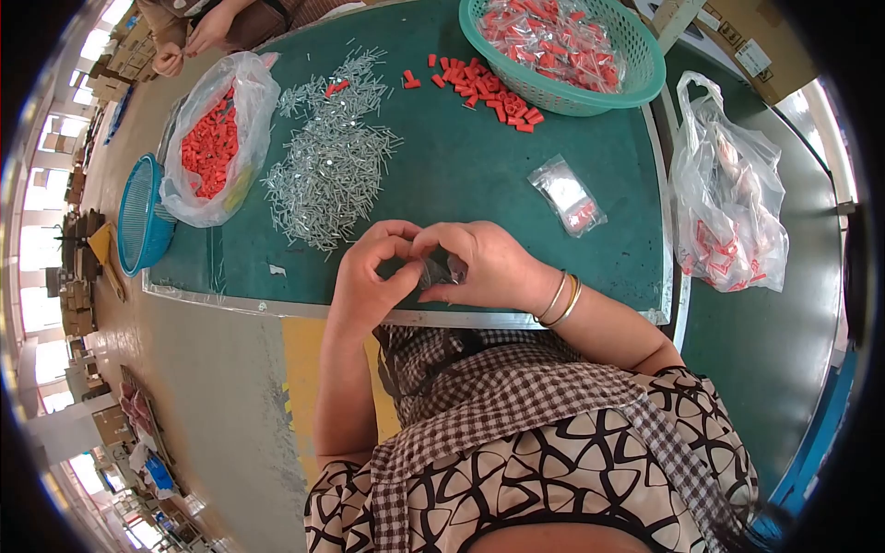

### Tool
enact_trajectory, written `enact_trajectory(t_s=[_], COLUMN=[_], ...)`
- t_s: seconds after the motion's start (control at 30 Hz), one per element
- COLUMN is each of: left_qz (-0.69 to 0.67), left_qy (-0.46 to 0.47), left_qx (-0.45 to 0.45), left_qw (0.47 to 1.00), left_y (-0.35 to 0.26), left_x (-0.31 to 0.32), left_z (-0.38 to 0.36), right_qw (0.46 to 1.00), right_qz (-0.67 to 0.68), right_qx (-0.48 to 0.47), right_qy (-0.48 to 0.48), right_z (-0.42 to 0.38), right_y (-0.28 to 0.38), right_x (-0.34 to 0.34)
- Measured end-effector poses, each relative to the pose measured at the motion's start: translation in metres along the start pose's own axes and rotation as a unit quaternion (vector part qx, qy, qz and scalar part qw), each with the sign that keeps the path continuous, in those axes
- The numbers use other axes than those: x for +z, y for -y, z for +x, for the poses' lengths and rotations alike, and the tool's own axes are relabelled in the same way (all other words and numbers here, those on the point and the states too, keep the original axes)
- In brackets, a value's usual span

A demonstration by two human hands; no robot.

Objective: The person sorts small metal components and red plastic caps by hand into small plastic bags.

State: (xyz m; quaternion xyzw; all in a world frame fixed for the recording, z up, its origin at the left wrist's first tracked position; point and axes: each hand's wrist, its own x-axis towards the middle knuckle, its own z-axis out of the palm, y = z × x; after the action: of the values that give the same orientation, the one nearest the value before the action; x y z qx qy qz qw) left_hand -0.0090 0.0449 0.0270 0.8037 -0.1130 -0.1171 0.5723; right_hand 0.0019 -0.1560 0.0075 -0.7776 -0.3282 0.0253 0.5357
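My left hand (362,276) and my right hand (493,263) meet over the near edge of the green table. Both have curled fingers pinching a small clear plastic bag (433,274) between them. Fingers hide most of this bag, so its contents cannot be made out. Beyond my left hand lies a heap of silvery screws or nails (327,180). Red plastic pieces (489,90) are scattered farther back, in front of the green basket. To the right of my hands rests a clear packet (565,195) with red pieces inside.
A green basket (573,103) full of packed red pieces stands at the back right. At left are a plastic bag (258,97) of loose red pieces and a blue basket (138,221). A carrier bag (733,207) lies right. Another person's hands (198,41) show top left.
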Motion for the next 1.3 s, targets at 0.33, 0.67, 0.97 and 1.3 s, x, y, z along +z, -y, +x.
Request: enact_trajectory(t_s=[0.33, 0.67, 0.97, 1.3], left_qz=[-0.142, -0.102, -0.131, 0.146], left_qy=[-0.040, -0.119, -0.114, -0.165], left_qx=[-0.057, -0.080, -0.074, 0.181], left_qw=[0.987, 0.984, 0.982, 0.958], left_y=[0.006, 0.006, 0.006, -0.001], left_x=[0.012, 0.022, 0.022, 0.015], left_z=[-0.010, -0.015, -0.019, -0.026], right_qw=[0.996, 0.994, 0.993, 0.997], right_qz=[-0.048, -0.074, -0.039, 0.051], right_qx=[-0.056, -0.072, -0.086, 0.036], right_qy=[-0.047, -0.039, -0.065, -0.040], right_z=[0.001, 0.003, 0.002, 0.002], right_y=[-0.006, -0.001, -0.001, 0.008], right_x=[0.005, 0.002, 0.002, -0.005])
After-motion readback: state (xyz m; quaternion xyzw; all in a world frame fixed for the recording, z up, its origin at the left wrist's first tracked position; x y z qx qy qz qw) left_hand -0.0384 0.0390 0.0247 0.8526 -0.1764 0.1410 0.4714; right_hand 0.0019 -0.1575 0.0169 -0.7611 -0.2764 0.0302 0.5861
